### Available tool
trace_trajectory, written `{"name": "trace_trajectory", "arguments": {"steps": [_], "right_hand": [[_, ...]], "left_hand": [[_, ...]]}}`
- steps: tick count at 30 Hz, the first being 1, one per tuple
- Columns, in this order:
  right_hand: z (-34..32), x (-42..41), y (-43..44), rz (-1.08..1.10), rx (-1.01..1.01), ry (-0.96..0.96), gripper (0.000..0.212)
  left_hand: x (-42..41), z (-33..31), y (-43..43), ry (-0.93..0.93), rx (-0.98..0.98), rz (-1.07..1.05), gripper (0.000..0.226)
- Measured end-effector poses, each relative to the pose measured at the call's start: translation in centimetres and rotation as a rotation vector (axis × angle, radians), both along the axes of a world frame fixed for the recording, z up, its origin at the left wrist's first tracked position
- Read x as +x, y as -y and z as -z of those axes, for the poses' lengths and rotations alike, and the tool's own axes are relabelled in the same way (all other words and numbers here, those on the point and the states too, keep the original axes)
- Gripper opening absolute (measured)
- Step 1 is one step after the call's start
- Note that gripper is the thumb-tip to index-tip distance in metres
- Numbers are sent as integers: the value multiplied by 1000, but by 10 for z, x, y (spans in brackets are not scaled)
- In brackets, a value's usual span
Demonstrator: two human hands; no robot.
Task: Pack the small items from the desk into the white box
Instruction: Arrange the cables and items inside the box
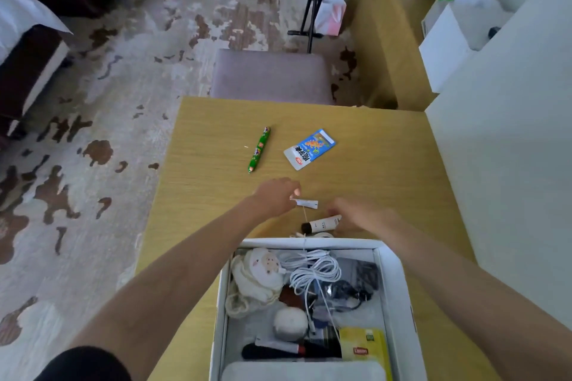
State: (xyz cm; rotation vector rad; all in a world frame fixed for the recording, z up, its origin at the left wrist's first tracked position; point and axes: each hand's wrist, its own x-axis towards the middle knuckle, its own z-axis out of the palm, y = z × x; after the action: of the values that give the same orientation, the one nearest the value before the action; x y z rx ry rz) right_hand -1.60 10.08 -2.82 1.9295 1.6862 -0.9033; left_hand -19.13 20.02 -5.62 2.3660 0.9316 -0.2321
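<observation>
head view: the light wooden desk (pixel 216 139) fills the middle, with the white box (pixel 399 288) open at its near edge. the box is already crowded: a coiled white cable (pixel 315 269), a pale cloth bundle (pixel 257 275), a yellow tea carton (pixel 362 346) and darker bits too tangled to name. its near end is cut off by the frame.

just beyond the box's far rim, the left hand (pixel 275 195) pinches one end of a small white sachet (pixel 306 203) between fingertips drawn together. the right hand (pixel 359 213) is at the far end of a white tube with a dark cap (pixel 322 223) that lies on the desk. the hand is blurred, so i cannot tell whether its fingers are around the tube or only beside it. a thin pale line runs from under the sachet toward the box, too fine to identify.

further out on the desk, well apart from both hands, lie a green stick-shaped snack (pixel 259 149) and a blue and white packet (pixel 309 149). a padded stool (pixel 269 77) stands at the desk's far edge.
</observation>
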Motion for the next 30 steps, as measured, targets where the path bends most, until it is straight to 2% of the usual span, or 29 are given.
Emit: {"name": "trace_trajectory", "arguments": {"steps": [5, 10, 14, 16, 19, 23, 26, 28, 30], "right_hand": [[18, 1, -6, -154, 66, 35, 3], [31, 7, -2, -137, -49, 20, 13], [18, 23, 11, 100, 55, -67, 23], [1, 31, 22, 193, 193, -176, 25], [-30, 32, 47, 259, 480, -216, 19], [-63, 16, 97, 277, 828, -337, 15], [-71, -3, 140, 317, 821, -479, 12], [-70, -17, 163, 281, 749, -497, 13], [-66, -31, 178, 191, 693, -503, 14]], "left_hand": [[22, 25, -2, -172, 267, 269, 28], [31, 32, -1, -191, 241, 244, 26], [21, 22, -2, -16, -36, -19, 19], [12, 6, -1, 138, -164, -181, 17], [-9, -27, 17, 339, -247, -361, 17], [-48, -76, 74, 533, -107, -434, 26], [-81, -102, 128, 647, 24, -471, 21], [-103, -104, 159, 575, 78, -412, 19], [-122, -97, 185, 405, 117, -300, 18]]}}
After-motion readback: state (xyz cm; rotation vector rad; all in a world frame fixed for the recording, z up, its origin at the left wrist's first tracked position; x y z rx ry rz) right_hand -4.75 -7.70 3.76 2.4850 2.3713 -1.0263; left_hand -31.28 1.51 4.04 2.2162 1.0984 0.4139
